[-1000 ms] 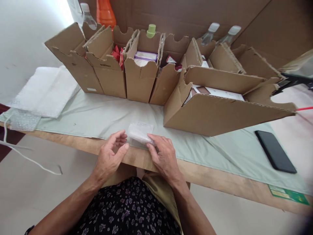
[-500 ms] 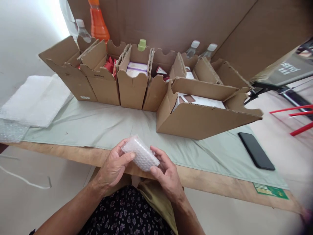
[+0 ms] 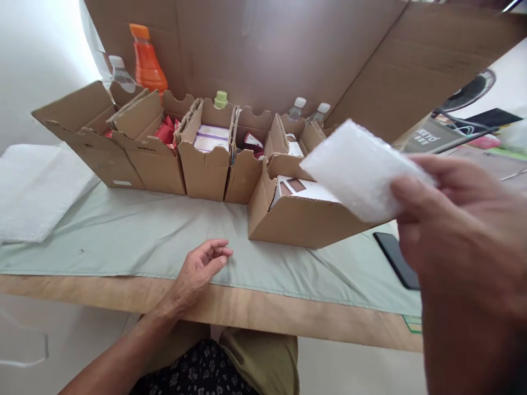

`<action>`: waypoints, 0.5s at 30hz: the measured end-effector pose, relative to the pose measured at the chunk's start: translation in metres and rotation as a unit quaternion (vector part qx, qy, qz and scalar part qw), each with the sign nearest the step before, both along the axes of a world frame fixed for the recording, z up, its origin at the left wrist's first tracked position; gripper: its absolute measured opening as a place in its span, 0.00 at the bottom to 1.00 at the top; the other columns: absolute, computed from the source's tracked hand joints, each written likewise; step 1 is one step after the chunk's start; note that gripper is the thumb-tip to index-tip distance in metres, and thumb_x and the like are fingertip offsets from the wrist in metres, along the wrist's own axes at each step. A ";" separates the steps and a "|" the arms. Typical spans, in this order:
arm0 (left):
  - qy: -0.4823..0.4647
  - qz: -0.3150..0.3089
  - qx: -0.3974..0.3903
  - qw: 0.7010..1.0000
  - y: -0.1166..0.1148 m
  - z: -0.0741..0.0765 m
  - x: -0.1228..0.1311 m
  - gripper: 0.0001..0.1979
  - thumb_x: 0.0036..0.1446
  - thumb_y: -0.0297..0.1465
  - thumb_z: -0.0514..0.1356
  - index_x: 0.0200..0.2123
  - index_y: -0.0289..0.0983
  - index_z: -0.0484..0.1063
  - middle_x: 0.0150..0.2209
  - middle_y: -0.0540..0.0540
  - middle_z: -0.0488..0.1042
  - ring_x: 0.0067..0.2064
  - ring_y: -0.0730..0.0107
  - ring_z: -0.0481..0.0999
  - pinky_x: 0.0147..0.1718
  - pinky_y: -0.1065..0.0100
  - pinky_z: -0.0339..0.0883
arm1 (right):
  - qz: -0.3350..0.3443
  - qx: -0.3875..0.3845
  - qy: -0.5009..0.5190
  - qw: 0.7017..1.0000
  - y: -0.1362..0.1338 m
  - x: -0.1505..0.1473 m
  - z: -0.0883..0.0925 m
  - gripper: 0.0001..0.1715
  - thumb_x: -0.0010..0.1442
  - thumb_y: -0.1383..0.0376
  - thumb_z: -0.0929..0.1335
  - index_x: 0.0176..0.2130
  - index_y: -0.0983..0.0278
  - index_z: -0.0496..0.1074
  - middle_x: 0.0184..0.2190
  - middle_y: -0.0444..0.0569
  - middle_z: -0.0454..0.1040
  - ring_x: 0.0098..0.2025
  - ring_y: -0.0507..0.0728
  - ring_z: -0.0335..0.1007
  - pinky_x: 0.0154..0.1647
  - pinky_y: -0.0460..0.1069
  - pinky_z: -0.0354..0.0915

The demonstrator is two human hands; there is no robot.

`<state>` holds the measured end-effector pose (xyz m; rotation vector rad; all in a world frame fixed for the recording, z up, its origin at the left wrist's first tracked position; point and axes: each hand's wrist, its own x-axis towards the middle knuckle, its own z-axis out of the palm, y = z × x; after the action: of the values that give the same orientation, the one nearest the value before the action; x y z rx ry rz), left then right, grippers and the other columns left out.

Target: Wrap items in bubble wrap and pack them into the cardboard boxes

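My right hand [image 3: 448, 219] is raised close to the camera at the right, its thumb and fingers pinching a bubble-wrapped packet [image 3: 354, 170]. The packet is white and flat, and what is inside it cannot be made out. It hides part of the front cardboard box [image 3: 304, 222] behind it. Resting at the table's near edge, my left hand [image 3: 201, 266] holds nothing; its fingers are loosely curved with the thumb apart. Below it lies the pale green cloth [image 3: 164, 230].
Several open cardboard boxes [image 3: 206, 178] stand in a row with small packages inside. Behind them are an orange bottle [image 3: 148, 63] and clear bottles. Bubble wrap sheets [image 3: 37, 192] lie at the left, a black phone [image 3: 395, 260] at the right. A cardboard panel [image 3: 255, 49] rises behind.
My right hand has lifted the bubble-wrapped packet up and to the right, towards the camera. The left hand has let go of it and stayed near the table edge.
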<state>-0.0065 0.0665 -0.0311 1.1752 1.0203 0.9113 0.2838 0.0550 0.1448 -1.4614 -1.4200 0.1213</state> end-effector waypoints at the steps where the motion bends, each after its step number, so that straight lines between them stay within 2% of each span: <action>1: 0.013 -0.001 0.008 1.000 0.000 -0.004 0.002 0.20 0.58 0.40 0.66 0.51 0.36 0.77 0.46 0.39 0.83 0.50 0.56 0.81 0.54 0.54 0.72 | 0.010 -0.042 0.023 0.999 0.019 0.004 0.007 0.19 0.67 0.55 0.72 0.52 0.62 0.81 0.46 0.49 0.83 0.44 0.54 0.79 0.39 0.53 0.68; 4: 0.044 -0.012 0.027 0.999 -0.003 -0.012 0.004 0.18 0.58 0.38 0.64 0.50 0.37 0.78 0.46 0.39 0.84 0.50 0.56 0.81 0.55 0.53 0.72 | 0.039 -0.217 0.036 0.975 0.071 0.009 0.015 0.22 0.65 0.57 0.70 0.46 0.74 0.81 0.32 0.45 0.81 0.31 0.45 0.73 0.32 0.49 0.62; 6: 0.051 -0.017 0.027 0.998 -0.005 -0.014 0.004 0.18 0.59 0.38 0.64 0.49 0.37 0.79 0.47 0.39 0.84 0.51 0.56 0.81 0.54 0.53 0.72 | 0.067 -0.320 -0.030 0.945 0.099 0.013 0.013 0.18 0.61 0.59 0.74 0.40 0.74 0.82 0.24 0.42 0.77 0.23 0.42 0.67 0.27 0.44 0.60; 8: 0.054 -0.023 0.028 0.998 -0.005 -0.015 0.003 0.17 0.59 0.38 0.63 0.50 0.38 0.79 0.47 0.39 0.84 0.51 0.56 0.81 0.53 0.54 0.73 | 0.124 -0.361 -0.123 0.916 0.120 0.018 0.015 0.14 0.56 0.61 0.78 0.33 0.72 0.83 0.21 0.41 0.76 0.19 0.41 0.65 0.22 0.41 0.57; 9: 0.056 -0.025 0.031 0.998 -0.005 -0.015 0.003 0.17 0.60 0.38 0.63 0.50 0.38 0.79 0.47 0.39 0.84 0.52 0.55 0.81 0.53 0.54 0.73 | 0.155 -0.362 -0.171 0.903 0.128 0.019 0.018 0.15 0.55 0.60 0.78 0.31 0.72 0.82 0.22 0.42 0.77 0.19 0.40 0.66 0.22 0.40 0.55; 10: 0.059 -0.028 0.035 0.997 -0.005 -0.014 0.003 0.17 0.60 0.38 0.63 0.50 0.38 0.79 0.47 0.40 0.84 0.52 0.55 0.81 0.52 0.54 0.74 | 0.175 -0.359 -0.216 0.891 0.135 0.018 0.023 0.23 0.59 0.56 0.73 0.29 0.75 0.81 0.25 0.44 0.79 0.21 0.39 0.68 0.23 0.40 0.53; 11: 0.062 -0.031 0.040 0.997 -0.004 -0.014 0.002 0.17 0.60 0.38 0.63 0.50 0.38 0.79 0.47 0.40 0.84 0.52 0.55 0.81 0.52 0.55 0.74 | 0.175 -0.365 -0.255 0.878 0.140 0.015 0.029 0.34 0.63 0.52 0.63 0.27 0.79 0.79 0.29 0.46 0.80 0.23 0.38 0.70 0.24 0.41 0.50; 12: 0.064 -0.033 0.044 0.996 -0.004 -0.014 0.002 0.17 0.60 0.38 0.63 0.50 0.38 0.79 0.47 0.40 0.84 0.52 0.55 0.82 0.52 0.55 0.75 | 0.153 -0.383 -0.289 0.864 0.144 0.009 0.037 0.45 0.62 0.50 0.52 0.24 0.84 0.76 0.33 0.49 0.80 0.26 0.38 0.72 0.24 0.44 0.49; 13: 0.065 -0.033 0.047 0.996 -0.004 -0.014 0.002 0.17 0.60 0.38 0.62 0.50 0.38 0.79 0.47 0.40 0.84 0.52 0.55 0.82 0.52 0.55 0.75 | 0.116 -0.411 -0.321 0.845 0.147 0.000 0.044 0.50 0.58 0.53 0.43 0.22 0.88 0.72 0.35 0.51 0.79 0.30 0.39 0.73 0.24 0.46 0.48; 14: 0.066 -0.033 0.049 0.996 -0.003 -0.014 0.002 0.18 0.60 0.38 0.62 0.50 0.38 0.79 0.47 0.40 0.85 0.52 0.55 0.82 0.52 0.55 0.75 | 0.077 -0.439 -0.351 0.824 0.148 -0.010 0.050 0.50 0.55 0.56 0.40 0.21 0.89 0.70 0.37 0.53 0.79 0.33 0.40 0.75 0.25 0.48 0.49; 15: 0.067 -0.034 0.050 0.996 -0.003 -0.013 0.001 0.18 0.59 0.38 0.62 0.50 0.37 0.79 0.47 0.40 0.85 0.52 0.55 0.82 0.53 0.54 0.75 | 0.047 -0.457 -0.378 0.804 0.149 -0.022 0.055 0.48 0.58 0.56 0.42 0.22 0.89 0.70 0.36 0.54 0.79 0.35 0.42 0.76 0.26 0.47 0.50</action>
<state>-0.0052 0.0633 -0.0444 1.3610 1.0445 0.8468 0.2620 0.2042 0.2000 -2.3960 -2.2612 0.3505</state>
